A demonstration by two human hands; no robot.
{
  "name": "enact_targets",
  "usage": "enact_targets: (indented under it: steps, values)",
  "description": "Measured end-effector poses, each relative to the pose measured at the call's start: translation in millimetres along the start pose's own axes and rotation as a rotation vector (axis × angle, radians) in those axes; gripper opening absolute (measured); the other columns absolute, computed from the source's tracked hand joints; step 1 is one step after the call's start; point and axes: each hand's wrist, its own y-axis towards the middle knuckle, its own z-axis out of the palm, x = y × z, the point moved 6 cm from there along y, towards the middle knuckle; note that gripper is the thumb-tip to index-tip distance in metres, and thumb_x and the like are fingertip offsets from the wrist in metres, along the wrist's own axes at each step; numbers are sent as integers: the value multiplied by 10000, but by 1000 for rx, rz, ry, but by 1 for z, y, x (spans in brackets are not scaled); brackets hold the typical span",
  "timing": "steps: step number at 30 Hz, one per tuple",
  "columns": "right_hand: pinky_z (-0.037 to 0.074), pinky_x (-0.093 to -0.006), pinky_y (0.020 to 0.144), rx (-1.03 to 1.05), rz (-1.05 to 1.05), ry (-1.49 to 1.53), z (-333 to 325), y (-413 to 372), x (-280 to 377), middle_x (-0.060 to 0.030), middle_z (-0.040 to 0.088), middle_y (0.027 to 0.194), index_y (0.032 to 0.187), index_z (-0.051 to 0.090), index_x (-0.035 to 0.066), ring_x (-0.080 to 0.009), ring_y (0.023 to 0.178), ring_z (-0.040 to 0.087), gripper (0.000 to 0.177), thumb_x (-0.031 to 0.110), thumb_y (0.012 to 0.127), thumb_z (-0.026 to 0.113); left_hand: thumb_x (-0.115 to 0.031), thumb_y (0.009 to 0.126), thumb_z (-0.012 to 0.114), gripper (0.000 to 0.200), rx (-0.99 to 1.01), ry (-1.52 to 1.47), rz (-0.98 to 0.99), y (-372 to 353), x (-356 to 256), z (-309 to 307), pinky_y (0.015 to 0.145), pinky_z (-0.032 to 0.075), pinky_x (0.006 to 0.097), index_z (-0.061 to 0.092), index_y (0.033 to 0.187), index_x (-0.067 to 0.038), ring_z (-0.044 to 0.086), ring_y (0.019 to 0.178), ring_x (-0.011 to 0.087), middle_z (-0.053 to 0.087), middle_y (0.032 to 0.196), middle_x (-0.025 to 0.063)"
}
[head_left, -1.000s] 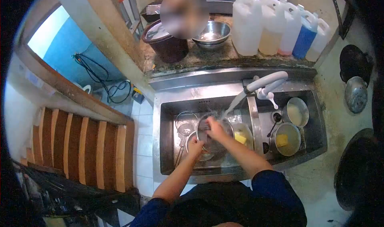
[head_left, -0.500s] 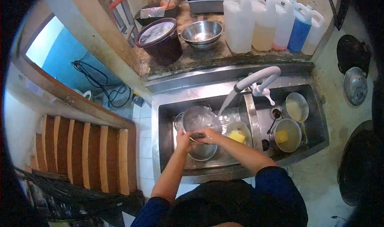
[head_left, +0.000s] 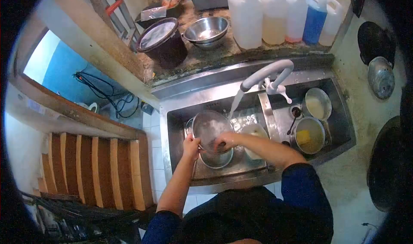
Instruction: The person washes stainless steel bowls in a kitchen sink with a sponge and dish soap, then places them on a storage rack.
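Note:
Over the left basin of the sink (head_left: 266, 115), my left hand (head_left: 192, 146) is closed on the near left rim of a round metal pot (head_left: 211, 128). My right hand (head_left: 225, 141) is closed at the pot's near right side, its fingers reaching inside the rim; whether they hold something there is hidden. Water runs from the white faucet (head_left: 269, 74) just right of the pot. Below it sits another metal bowl (head_left: 217, 159). A pale container (head_left: 254, 134) lies right of my right hand, partly under my forearm.
The right basin holds a pot with a yellow sponge (head_left: 303, 137), another pot (head_left: 318, 104) and a dark ladle (head_left: 292, 124). On the ledge behind stand a brown bucket (head_left: 165, 46), steel bowls (head_left: 206, 31) and several plastic jugs (head_left: 245, 20). Stairs (head_left: 92, 171) lie left.
The pot has tilted, showing more of its inside. My right hand has moved to its right side. The yellow sponge in the pale container is now covered by my forearm. The view has shifted slightly.

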Motion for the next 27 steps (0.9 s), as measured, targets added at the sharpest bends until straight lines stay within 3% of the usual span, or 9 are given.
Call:
enact_targets:
  steps: [1, 4, 7, 9, 12, 15, 21, 24, 27]
  values:
    - [454, -356, 851, 116, 40, -50, -2, -4, -11, -94, 615, 1066, 1059, 600, 89, -278, 941, 583, 309, 153, 758, 574, 6, 774, 498, 288, 7, 40, -31, -4, 4, 1, 494, 585, 382, 507, 1060, -33, 636, 686, 255, 598, 870, 118]
    - [459, -350, 849, -383, -360, -652, -36, 1, -39, -60, 601, 1081, 1000, 606, 121, -257, 982, 550, 248, 144, 762, 540, 0, 746, 531, 285, 67, 60, -97, -11, 18, 18, 430, 558, 352, 533, 1026, -55, 621, 618, 219, 598, 792, 84]
    - [459, -376, 867, -312, -552, -790, -45, 5, -23, -27, 587, 1054, 886, 620, 107, -203, 1093, 505, 188, 197, 732, 561, -1, 753, 518, 282, 59, 4, -75, -11, 18, 19, 425, 557, 343, 530, 1029, -56, 623, 622, 218, 599, 807, 86]
    - [461, -397, 850, -407, -360, -850, -52, -5, -25, -21, 585, 1032, 893, 621, 134, -208, 1091, 499, 206, 236, 718, 584, 0, 773, 491, 284, 24, -40, -30, -9, 12, 12, 452, 568, 347, 519, 1052, -49, 633, 655, 233, 602, 856, 102]
    - [462, -409, 837, -455, 217, -388, -27, -9, -56, -80, 599, 991, 931, 612, 102, -268, 1042, 528, 188, 161, 763, 552, -12, 776, 478, 263, -92, -25, 117, -14, -10, 15, 439, 559, 332, 518, 1033, -58, 621, 662, 217, 587, 874, 87]
    - [455, -403, 830, -326, 56, -48, 6, -9, -18, -142, 597, 974, 956, 610, 77, -302, 1035, 532, 213, 123, 779, 502, 5, 765, 481, 250, -150, -103, 214, -5, 9, 6, 469, 562, 333, 510, 1002, -67, 607, 680, 202, 571, 873, 65]
    - [466, -364, 763, -1665, 410, 615, 1, -69, -58, -134, 560, 1005, 1067, 553, 74, -251, 858, 556, 308, 114, 773, 467, 18, 769, 477, 428, -109, -304, 245, 9, 33, -7, 545, 570, 446, 325, 1143, -124, 579, 879, 279, 504, 1085, 94]
    - [457, -363, 778, -1694, 597, 1274, 31, -63, -127, -56, 524, 1013, 1098, 497, 155, -198, 920, 501, 272, 120, 854, 382, 29, 747, 473, 617, -105, -318, 292, 0, 23, -2, 591, 576, 470, 197, 1262, -168, 528, 1012, 327, 409, 1225, 143]
    - [462, -365, 751, -2069, 457, 1384, 11, -92, -75, -50, 522, 1018, 1063, 509, 183, -194, 877, 512, 232, 141, 876, 380, 31, 738, 474, 699, -120, -357, 294, 3, 29, -11, 642, 573, 479, 160, 1328, -176, 481, 1088, 338, 369, 1267, 146]
